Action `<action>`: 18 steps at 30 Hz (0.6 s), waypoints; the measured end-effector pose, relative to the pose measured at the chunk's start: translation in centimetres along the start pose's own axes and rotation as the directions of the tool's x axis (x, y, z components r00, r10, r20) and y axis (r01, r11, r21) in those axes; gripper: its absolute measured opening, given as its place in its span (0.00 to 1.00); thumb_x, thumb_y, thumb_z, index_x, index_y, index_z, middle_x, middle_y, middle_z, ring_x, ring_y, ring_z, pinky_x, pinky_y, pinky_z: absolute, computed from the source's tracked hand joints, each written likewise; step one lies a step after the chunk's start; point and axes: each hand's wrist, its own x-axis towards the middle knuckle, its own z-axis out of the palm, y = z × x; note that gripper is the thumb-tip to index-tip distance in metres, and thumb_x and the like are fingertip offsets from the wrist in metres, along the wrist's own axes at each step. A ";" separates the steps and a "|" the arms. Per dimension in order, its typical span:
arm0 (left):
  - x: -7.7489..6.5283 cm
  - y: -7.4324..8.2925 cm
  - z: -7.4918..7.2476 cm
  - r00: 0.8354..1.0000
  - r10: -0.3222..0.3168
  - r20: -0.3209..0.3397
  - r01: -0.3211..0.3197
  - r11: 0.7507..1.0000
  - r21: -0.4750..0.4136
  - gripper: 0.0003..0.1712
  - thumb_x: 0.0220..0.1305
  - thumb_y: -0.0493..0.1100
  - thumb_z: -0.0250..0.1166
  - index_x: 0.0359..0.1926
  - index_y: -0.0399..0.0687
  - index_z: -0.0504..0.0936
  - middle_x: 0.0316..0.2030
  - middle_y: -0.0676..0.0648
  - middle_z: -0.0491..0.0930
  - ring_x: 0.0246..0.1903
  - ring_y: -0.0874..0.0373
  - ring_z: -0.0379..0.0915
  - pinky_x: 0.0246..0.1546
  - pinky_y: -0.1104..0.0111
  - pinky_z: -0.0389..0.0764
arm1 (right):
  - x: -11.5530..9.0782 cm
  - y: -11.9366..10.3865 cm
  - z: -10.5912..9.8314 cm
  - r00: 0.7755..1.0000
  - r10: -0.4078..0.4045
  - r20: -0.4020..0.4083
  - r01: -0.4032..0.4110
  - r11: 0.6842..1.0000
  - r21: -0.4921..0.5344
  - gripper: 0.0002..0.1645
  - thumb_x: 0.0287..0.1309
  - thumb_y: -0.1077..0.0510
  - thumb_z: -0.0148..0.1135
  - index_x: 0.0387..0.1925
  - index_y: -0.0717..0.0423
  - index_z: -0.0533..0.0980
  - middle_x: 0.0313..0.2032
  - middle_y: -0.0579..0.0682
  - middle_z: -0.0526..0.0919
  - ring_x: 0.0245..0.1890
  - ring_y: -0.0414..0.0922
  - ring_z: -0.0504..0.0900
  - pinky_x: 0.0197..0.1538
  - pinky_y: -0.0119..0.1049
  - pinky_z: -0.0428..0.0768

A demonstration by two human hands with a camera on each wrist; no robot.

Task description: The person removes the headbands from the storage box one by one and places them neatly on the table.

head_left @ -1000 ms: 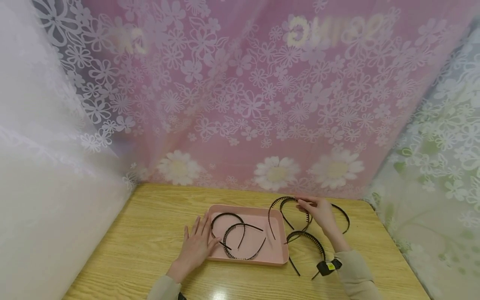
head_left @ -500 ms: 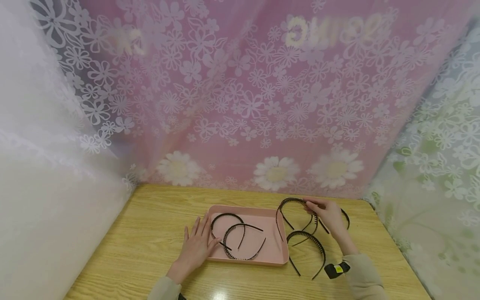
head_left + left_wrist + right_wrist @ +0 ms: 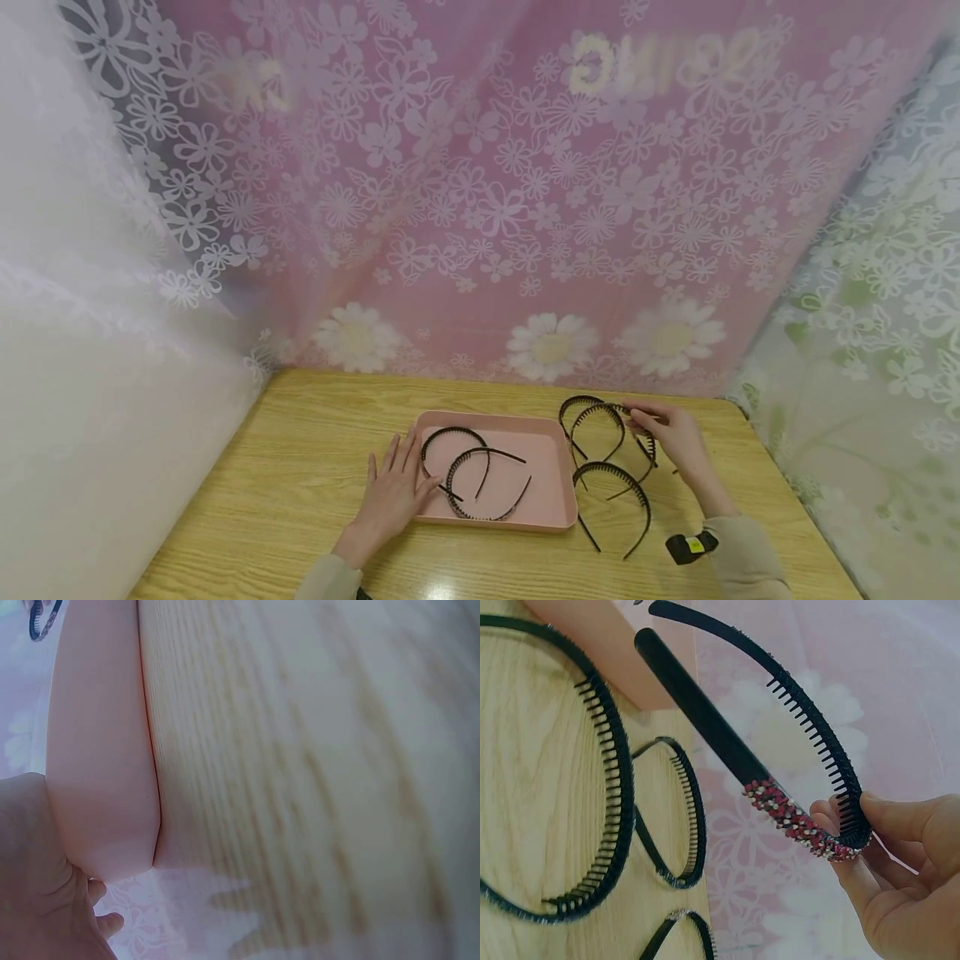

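My right hand [image 3: 673, 437] pinches a black toothed headband [image 3: 652, 458] between thumb and fingers, raised above the table right of the pink tray [image 3: 546, 467]. In the right wrist view, red and silver beads cover part of this headband [image 3: 784, 817]. My left hand [image 3: 388, 493] rests at the tray's left edge, fingers extended and spread. From the left wrist, the hand [image 3: 34, 877] lies against the tray's outer wall [image 3: 105, 750]. Two black headbands overlap inside the tray, one farther back [image 3: 454, 429] and one nearer [image 3: 452, 485].
Right of the tray lie more headbands: a front one [image 3: 643, 496] near the tray's corner and a back one [image 3: 581, 400]. Another is mostly hidden behind my right hand. A pink floral curtain [image 3: 480, 333] hangs at the wooden table's [image 3: 315, 433] back edge.
My right hand has moved right, carrying the headband from over the tray's right edge to above the headbands on the table. My left hand and the tray stay put.
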 end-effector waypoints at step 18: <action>0.2 -0.1 0.0 0.999 -0.031 0.036 0.030 0.999 0.024 0.46 0.74 0.60 0.58 0.79 0.38 0.54 0.79 0.41 0.51 0.77 0.36 0.46 0.68 0.29 0.48 | -1.0 3.1 -2.6 0.999 0.039 -0.014 -0.039 0.999 0.026 0.26 0.76 0.53 0.55 0.64 0.67 0.75 0.49 0.53 0.87 0.39 0.29 0.85 0.44 0.27 0.84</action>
